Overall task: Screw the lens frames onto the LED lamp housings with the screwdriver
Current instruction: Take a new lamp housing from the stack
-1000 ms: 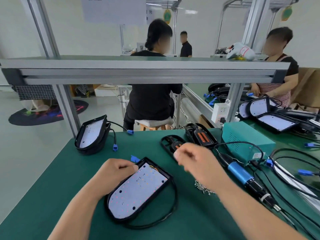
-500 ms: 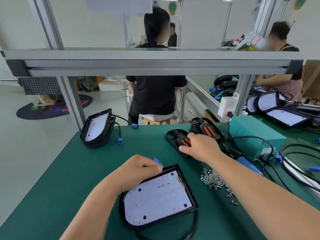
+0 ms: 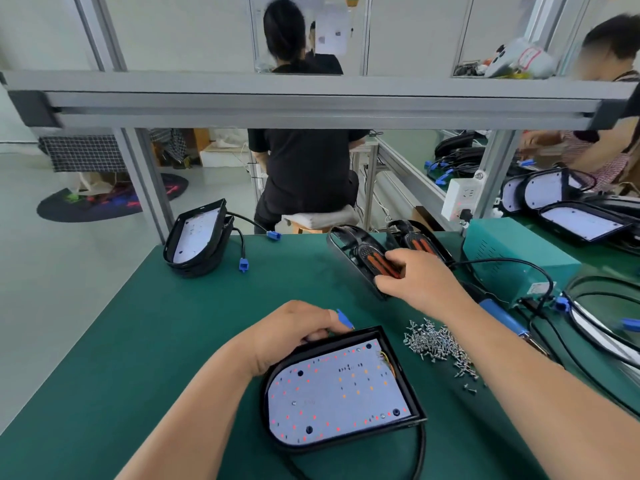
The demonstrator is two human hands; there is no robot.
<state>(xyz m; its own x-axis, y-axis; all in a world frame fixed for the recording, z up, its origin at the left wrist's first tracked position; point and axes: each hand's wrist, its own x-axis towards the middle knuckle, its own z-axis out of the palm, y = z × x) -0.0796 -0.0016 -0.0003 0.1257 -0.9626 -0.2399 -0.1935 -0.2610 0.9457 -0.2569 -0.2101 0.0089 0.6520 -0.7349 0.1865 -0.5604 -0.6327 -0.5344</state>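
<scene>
the left hand [image 3: 294,336] grips the far left rim of the lamp housing [image 3: 339,386], fingers curled over its black edge; the housing lies flat on the green table [image 3: 138,341] near the front, white face up, with a blue connector [image 3: 343,318] poking out just past the fingers. the right hand [image 3: 420,280] reaches further back and curls its fingers round the near end of a lens frame [image 3: 360,254], which lies on the table beside a second frame [image 3: 420,242]. a heap of screws [image 3: 436,346] sits between the housing and the right forearm. the screwdriver [image 3: 502,317], blue-bodied, lies untouched right of that forearm, near a green power box [image 3: 512,251]. more housings [image 3: 197,237] are stacked at the far left corner
</scene>
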